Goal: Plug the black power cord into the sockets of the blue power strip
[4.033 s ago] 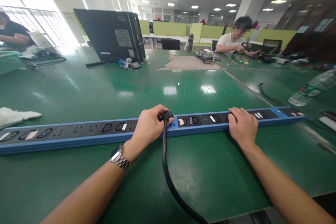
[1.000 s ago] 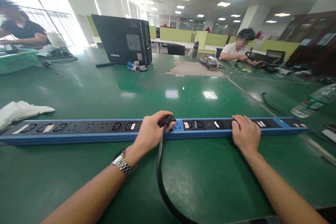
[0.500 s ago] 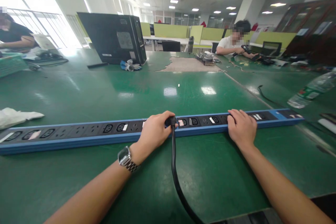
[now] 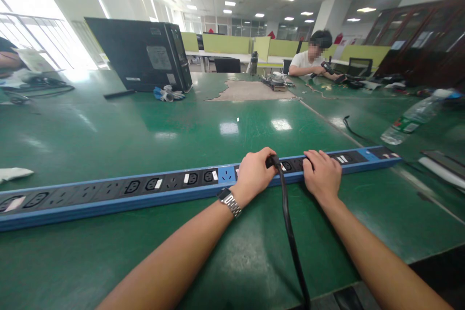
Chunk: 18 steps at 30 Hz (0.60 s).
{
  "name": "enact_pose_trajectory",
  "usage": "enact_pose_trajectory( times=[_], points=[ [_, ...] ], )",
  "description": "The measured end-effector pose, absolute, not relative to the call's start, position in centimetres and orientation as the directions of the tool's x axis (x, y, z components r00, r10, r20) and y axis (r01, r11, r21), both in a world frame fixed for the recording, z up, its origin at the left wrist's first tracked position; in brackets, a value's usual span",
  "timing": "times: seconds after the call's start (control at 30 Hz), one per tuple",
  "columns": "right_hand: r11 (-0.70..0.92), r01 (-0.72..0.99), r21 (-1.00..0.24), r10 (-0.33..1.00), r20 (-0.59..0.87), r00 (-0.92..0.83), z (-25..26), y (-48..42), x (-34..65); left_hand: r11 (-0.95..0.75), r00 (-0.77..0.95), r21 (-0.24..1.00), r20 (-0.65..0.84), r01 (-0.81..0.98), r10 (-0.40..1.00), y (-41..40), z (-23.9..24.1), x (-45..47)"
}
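Note:
A long blue-edged power strip [image 4: 196, 190] with many black sockets and one blue socket lies across the green table. My left hand [image 4: 254, 172], wearing a metal-band watch [image 4: 229, 202], is closed around a black power plug [image 4: 273, 160] right at the strip's top face. My fingers hide whether the plug's pins are inside a socket. From the plug a thick black cord [image 4: 286, 213] runs down towards the table's near edge. My right hand [image 4: 322, 174] grips the strip a short way to the right, fingers over the far edge and thumb on top.
On the green table [image 4: 163, 147] stands a black computer case [image 4: 145, 55] with blue-grey gloves [image 4: 169, 93] beside it. A plastic bottle [image 4: 414, 118] lies at the right. Across the table, a person in white [image 4: 308, 60] handles a dark device.
My left hand has moved the plug rightward along the strip, from near the blue socket to the black sockets closer to my right hand. My right hand keeps its grip; the view has shifted slightly right.

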State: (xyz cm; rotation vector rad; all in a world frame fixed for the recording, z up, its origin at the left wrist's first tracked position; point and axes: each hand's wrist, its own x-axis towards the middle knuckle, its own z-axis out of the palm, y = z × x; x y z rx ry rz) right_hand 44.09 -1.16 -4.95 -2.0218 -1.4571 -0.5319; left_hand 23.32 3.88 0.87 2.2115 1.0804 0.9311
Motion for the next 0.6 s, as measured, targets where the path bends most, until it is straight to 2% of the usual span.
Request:
enact_pose_trajectory(
  times=[0.23, 0.4, 0.47, 0.53, 0.6],
  points=[
    [-0.215, 0.949, -0.229, 0.716, 0.624, 0.313, -5.0, -1.2, 44.1, -0.561, 0.446, 0.568, 0.345, 0.602, 0.826, 2.9, 1.2, 23.3],
    [-0.234, 0.947, -0.220, 0.723, 0.612, 0.321, -4.9, -1.2, 44.1, -0.502, 0.375, 0.554, 0.333, 0.664, 0.865, 2.3, 0.2, 23.8],
    [-0.238, 0.948, -0.213, 0.723, 0.613, 0.319, -4.9, -1.2, 44.1, -0.509, 0.373, 0.633, 0.347, 0.583, 0.860, 2.3, 0.3, 23.9],
    [-0.237, 0.949, -0.207, 0.718, 0.621, 0.314, -5.0, -1.2, 44.2, -0.522, 0.312, 0.755, 0.424, 0.397, 0.850, 2.4, 1.3, 23.5],
    [-0.226, 0.952, -0.205, 0.710, 0.635, 0.305, -5.1, -1.2, 44.3, -0.552, 0.195, 0.807, 0.519, 0.209, 0.832, 2.6, 3.0, 21.9]
  ],
)
